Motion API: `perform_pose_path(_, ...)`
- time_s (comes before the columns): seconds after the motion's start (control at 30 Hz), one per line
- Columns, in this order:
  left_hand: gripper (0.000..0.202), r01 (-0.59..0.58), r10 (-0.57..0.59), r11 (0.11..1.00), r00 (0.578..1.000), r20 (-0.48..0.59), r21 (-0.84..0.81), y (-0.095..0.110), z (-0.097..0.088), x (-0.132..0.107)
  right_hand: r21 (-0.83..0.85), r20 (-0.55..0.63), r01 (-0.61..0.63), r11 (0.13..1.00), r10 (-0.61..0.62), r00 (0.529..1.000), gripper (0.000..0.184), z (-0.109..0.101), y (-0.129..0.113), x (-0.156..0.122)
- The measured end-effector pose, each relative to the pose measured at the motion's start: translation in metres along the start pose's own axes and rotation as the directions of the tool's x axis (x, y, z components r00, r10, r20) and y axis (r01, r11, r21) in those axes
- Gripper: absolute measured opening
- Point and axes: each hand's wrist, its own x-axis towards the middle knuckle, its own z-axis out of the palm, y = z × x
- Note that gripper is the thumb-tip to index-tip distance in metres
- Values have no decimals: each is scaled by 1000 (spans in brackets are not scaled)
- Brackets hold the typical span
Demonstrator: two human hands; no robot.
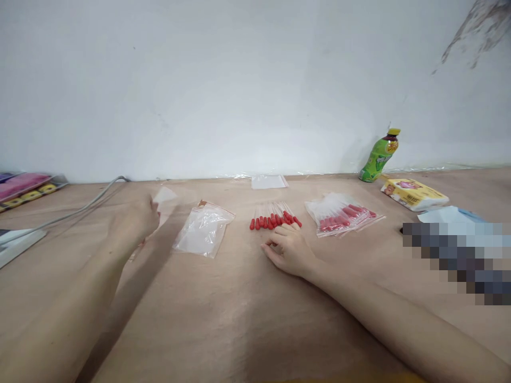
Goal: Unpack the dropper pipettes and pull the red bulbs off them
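Note:
My left hand (138, 219) is raised a little over the left of the table and blurred by motion. Its fingers curl inward, largely hidden behind the back of the hand. Beside the fingertips shows a whitish translucent piece of plastic (165, 194); whether it is gripped I cannot tell. My right hand (290, 249) rests on the table with loosely bent fingers and a gap at the thumb. Its knuckles lie against a row of thin clear droppers with red bulbs (272, 220). Between the hands lies a clear zip bag (202, 231). Right of the droppers, more red-bulbed droppers sit inside clear zip bags (339, 215).
Another small clear bag (269, 182) lies by the wall. At the back right a green bottle (377, 157) leans beside a yellow tissue pack (415, 193). A grey cable (96, 199) and a pink-and-yellow package (30, 189) are at the left.

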Motion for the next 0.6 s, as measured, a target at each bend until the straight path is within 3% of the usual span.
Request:
perform_pose_path(0.07, 16, -45, 45, 999, 988, -151, 8, 9, -11, -3, 196, 58, -41, 980, 30, 998, 14, 1, -2, -1)
perform_pose_path(0.13, 16, -140, 104, 963, 982, -159, -230, 21, -10, -9, 435, 170, -202, 878, 140, 975, 16, 1, -5, -1)
perform_pose_path(0.17, 18, -153, 127, 887, 988, -89, -436, 27, -5, -14, 550, 254, -324, 769, 216, 943, 22, 1, -7, -1)
perform_pose_path(0.23, 27, -32, 203, 662, 969, 139, -749, 41, 12, -27, 720, 451, -547, 428, 311, 837, 36, -1, -11, 1)
perform_pose_path(0.3, 37, 116, 291, 552, 901, 321, -826, 55, 33, -45, 761, 603, -645, 62, 297, 740, 44, -2, -14, 3)
perform_pose_path(0.37, 39, 172, 370, 520, 837, 402, -837, 68, 49, -63, 740, 670, -658, -142, 246, 700, 44, -3, -16, 4)
perform_pose_path(0.4, 39, 170, 411, 520, 810, 419, -837, 73, 55, -71, 725, 688, -665, -178, 231, 688, 43, -2, -16, 4)
perform_pose_path(0.47, 37, 46, 530, 573, 740, 413, -818, 78, 60, -80, 698, 714, -693, -178, 233, 660, 43, -1, -15, 4)
perform_pose_path(0.53, 36, -193, 642, 633, 672, 369, -750, 76, 60, -79, 679, 726, -721, -139, 273, 631, 45, 0, -13, 3)
perform_pose_path(0.6, 39, -414, 683, 685, 652, 330, -599, 67, 61, -71, 660, 732, -744, -104, 311, 606, 43, 1, -11, 2)
